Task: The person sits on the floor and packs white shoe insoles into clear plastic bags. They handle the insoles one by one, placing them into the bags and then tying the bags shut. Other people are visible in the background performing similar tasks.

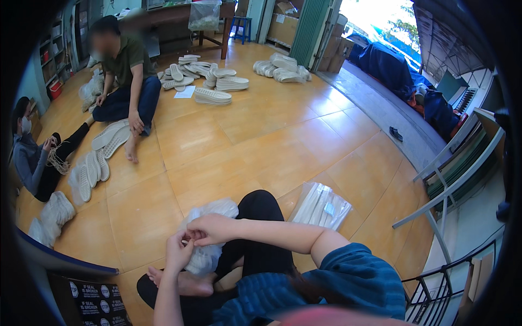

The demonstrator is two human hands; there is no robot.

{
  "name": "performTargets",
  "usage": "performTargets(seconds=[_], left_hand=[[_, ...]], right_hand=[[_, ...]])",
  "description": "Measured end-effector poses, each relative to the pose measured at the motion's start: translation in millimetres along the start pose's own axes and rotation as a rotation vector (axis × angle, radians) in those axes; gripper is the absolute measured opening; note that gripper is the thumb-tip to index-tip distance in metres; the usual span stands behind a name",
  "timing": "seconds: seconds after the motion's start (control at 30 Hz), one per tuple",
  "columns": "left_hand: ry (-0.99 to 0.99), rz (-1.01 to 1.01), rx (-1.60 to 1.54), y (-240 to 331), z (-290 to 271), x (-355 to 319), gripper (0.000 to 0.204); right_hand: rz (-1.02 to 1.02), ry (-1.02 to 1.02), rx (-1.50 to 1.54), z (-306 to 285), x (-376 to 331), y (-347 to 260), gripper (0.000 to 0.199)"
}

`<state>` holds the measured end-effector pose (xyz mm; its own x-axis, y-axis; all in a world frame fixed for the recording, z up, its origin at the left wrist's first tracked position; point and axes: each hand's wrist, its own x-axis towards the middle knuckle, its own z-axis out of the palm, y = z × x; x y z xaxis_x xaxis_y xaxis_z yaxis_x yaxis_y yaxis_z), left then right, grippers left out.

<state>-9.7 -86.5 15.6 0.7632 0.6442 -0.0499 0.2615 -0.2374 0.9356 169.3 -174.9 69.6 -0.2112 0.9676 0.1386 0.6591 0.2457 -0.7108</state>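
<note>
I sit on the floor with a clear plastic bag (202,261) of whitish contents in front of my crossed legs. Both hands meet over it, fingertips pinched together. My left hand (177,251) comes up from below, its thumb and fingers closed. From the right, my right hand (213,229) reaches across with its fingers curled against the left ones. A small pale bit shows between the fingertips; whether it is part of the bag I cannot tell. By my right knee lies a flat clear packet (322,207) of long white strips.
Two people sit on the floor at the left, near loose white shoe soles (111,138) and bagged soles (57,214). More stacks of soles (213,96) stand farther back. A dark printed carton (95,301) is at lower left, a metal frame (443,195) at right.
</note>
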Motion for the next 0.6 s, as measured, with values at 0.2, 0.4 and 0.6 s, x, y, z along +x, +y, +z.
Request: performTargets(seconds=[0.2,0.4,0.6], left_hand=[[0.085,0.075,0.033,14,5,-2,0.01],[-0.003,0.057,-0.058,24,2,10,0.008],[-0.011,0.053,-0.003,37,-3,6,0.01]], right_hand=[[0.121,-0.035,-0.3,-7,-9,4,0.024],[0.205,0.185,-0.279,7,-15,-7,0.022],[0.274,0.316,-0.204,16,-20,-18,0.019]])
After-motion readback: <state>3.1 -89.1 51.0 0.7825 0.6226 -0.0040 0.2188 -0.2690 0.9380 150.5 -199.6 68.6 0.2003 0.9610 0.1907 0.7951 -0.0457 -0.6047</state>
